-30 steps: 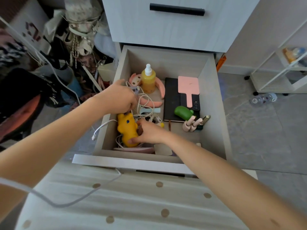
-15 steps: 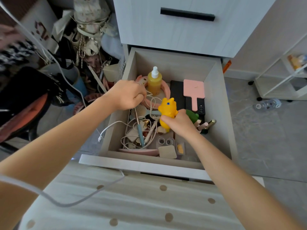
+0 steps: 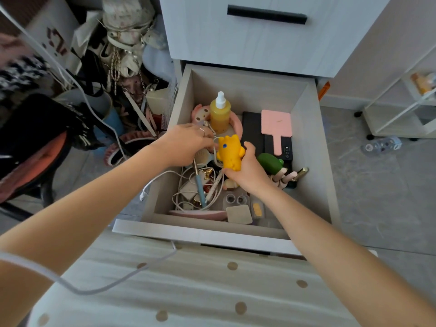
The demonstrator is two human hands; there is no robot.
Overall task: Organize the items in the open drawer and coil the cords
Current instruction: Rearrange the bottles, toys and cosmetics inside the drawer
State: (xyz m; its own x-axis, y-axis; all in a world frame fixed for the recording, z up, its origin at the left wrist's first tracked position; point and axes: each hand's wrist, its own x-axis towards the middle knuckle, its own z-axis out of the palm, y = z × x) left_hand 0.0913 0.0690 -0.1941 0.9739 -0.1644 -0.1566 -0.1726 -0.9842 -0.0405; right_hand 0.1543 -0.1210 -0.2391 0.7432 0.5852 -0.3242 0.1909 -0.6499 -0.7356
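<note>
Woodgrain drawer (image 3: 313, 161); left grip (image 3: 188, 145) pinches cord (image 3: 214, 149), right grip (image 3: 247, 171) knobbly toy (image 3: 230, 153).

**A:** What's on the L side?
**B:** Heap of pale bags w/ chain straps (image 3: 125, 55). Black-and-orange chair (image 3: 35, 149) nearer the edge, blurry.
**A:** Up top?
**B:** Closed pale wood-grain drawer front (image 3: 236, 46) w/ long black bar handle (image 3: 266, 17).
**A:** R side?
**B:** Grey tiled floor (image 3: 377, 204), white open shelf rack (image 3: 401, 114) on black castors, and a clear plastic bottle (image 3: 382, 145) lying on its side just in front of it.
**A:** Foreground?
**B:** Pale striped bedsheet w/ brown dots (image 3: 200, 293), along the btm.
</note>
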